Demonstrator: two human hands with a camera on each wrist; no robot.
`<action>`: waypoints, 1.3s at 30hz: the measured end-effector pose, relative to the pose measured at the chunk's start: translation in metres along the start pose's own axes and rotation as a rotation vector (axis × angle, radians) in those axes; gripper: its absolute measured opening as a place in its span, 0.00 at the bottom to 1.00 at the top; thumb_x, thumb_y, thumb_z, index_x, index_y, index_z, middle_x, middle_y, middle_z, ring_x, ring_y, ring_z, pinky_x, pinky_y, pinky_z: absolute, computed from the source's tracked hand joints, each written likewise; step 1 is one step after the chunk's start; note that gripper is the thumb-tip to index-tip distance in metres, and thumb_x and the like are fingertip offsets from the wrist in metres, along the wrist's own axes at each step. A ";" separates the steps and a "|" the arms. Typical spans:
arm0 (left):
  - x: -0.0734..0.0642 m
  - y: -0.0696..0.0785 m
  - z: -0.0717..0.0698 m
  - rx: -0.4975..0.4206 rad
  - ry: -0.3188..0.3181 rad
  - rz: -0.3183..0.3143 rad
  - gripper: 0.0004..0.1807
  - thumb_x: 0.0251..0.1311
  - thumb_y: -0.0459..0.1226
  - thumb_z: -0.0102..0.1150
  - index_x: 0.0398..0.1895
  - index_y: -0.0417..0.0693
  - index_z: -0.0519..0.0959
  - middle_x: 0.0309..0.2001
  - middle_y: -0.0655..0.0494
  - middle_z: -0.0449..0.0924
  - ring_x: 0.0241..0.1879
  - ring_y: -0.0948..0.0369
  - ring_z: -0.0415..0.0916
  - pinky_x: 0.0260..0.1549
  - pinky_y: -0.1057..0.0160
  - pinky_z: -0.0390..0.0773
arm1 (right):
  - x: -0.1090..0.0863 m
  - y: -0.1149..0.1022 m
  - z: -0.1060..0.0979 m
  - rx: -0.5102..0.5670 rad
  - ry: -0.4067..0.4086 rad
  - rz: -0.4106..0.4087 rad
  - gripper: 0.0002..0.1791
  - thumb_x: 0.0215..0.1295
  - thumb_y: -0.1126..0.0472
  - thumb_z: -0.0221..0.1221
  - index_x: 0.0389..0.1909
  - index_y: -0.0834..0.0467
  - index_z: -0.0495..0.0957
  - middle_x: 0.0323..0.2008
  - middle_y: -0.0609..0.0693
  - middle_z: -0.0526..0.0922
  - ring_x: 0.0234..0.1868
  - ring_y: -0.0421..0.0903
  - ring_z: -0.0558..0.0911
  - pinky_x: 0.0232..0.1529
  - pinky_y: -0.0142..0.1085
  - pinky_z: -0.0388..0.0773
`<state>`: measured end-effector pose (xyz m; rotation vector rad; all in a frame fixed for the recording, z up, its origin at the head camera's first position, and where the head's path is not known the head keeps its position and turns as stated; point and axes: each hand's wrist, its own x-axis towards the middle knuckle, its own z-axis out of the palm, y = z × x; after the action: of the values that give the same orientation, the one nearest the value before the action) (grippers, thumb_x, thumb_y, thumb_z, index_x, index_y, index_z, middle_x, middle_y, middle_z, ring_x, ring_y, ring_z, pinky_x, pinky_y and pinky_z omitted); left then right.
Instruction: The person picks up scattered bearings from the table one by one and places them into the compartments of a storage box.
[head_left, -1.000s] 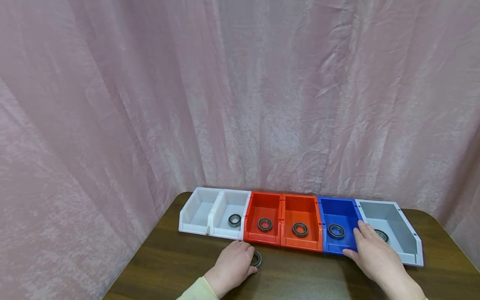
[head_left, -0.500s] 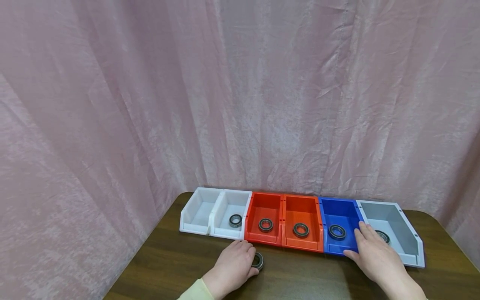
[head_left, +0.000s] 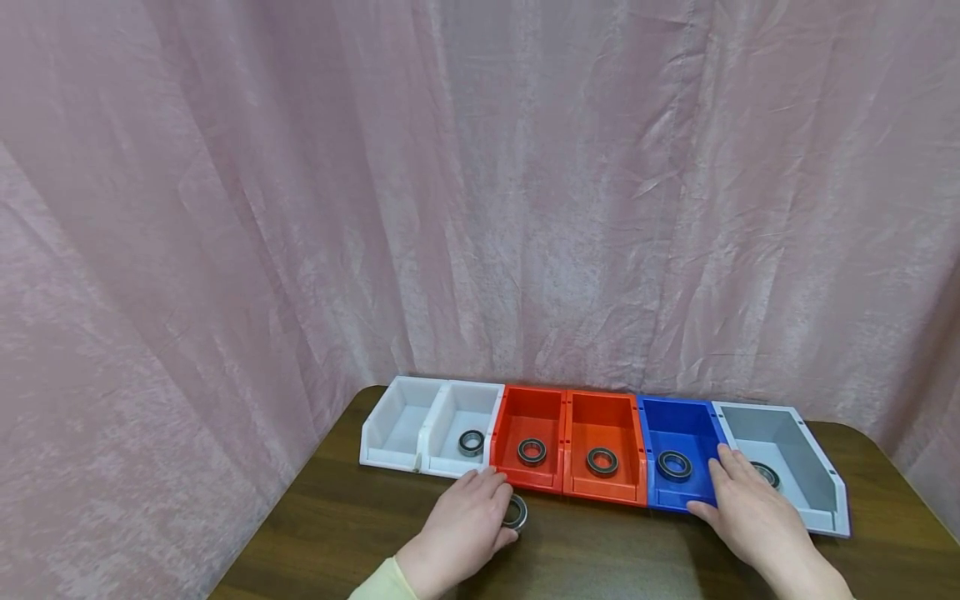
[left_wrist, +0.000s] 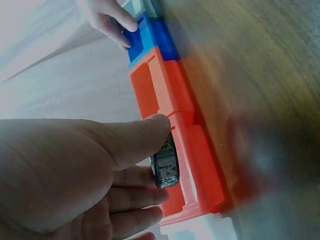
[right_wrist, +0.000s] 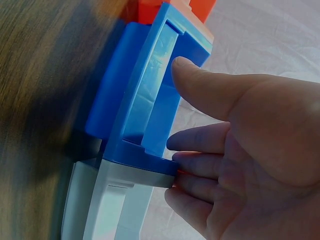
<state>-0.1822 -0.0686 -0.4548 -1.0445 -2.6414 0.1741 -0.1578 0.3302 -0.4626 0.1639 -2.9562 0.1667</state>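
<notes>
My left hand (head_left: pixel 463 525) pinches a ball bearing (head_left: pixel 515 512) between thumb and fingers, just in front of the white and red bins. In the left wrist view the bearing (left_wrist: pixel 165 164) is seen edge-on, its outer ring mottled dark. Over the shared wall of the blue bin (head_left: pixel 678 429) and the grey bin (head_left: pixel 787 454), my right hand (head_left: pixel 753 512) is spread with nothing in its grasp. Its thumb (right_wrist: pixel 192 75) lies over the blue bin in the right wrist view. One bearing (head_left: pixel 674 466) sits in the blue bin; another (head_left: pixel 767 474), partly hidden by my fingers, sits in the grey one.
Two white bins (head_left: pixel 397 458), a red bin (head_left: pixel 528 400) and an orange-red bin (head_left: pixel 603 404) continue the row to the left. Single bearings lie in the right-hand white, red (head_left: pixel 532 452) and orange-red bins. A pink curtain (head_left: pixel 525 208) hangs behind the wooden table (head_left: pixel 330 517).
My left hand, still holding the bearing, has risen slightly toward the bins. The right hand has stayed in place.
</notes>
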 end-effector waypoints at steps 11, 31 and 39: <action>-0.001 -0.007 -0.011 0.037 0.035 -0.023 0.28 0.63 0.56 0.80 0.55 0.47 0.85 0.64 0.47 0.86 0.67 0.50 0.82 0.67 0.48 0.80 | 0.001 0.002 0.002 0.003 0.000 0.001 0.41 0.68 0.48 0.75 0.62 0.82 0.77 0.70 0.85 0.69 0.71 0.81 0.71 0.68 0.71 0.72; -0.003 -0.023 -0.018 0.025 0.057 -0.041 0.33 0.64 0.54 0.79 0.61 0.40 0.84 0.65 0.43 0.84 0.68 0.45 0.81 0.68 0.45 0.80 | 0.002 0.004 0.004 0.011 -0.005 0.002 0.42 0.68 0.48 0.75 0.62 0.81 0.76 0.70 0.84 0.69 0.71 0.81 0.71 0.68 0.72 0.72; -0.002 -0.030 -0.020 0.012 0.040 -0.062 0.32 0.66 0.53 0.79 0.63 0.40 0.84 0.66 0.43 0.84 0.69 0.46 0.80 0.69 0.43 0.78 | 0.002 0.003 0.003 0.007 -0.009 0.006 0.42 0.68 0.47 0.75 0.62 0.81 0.76 0.70 0.85 0.69 0.71 0.81 0.70 0.68 0.72 0.72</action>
<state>-0.1944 -0.0918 -0.4298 -0.9506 -2.6298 0.1538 -0.1601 0.3323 -0.4656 0.1575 -2.9656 0.1782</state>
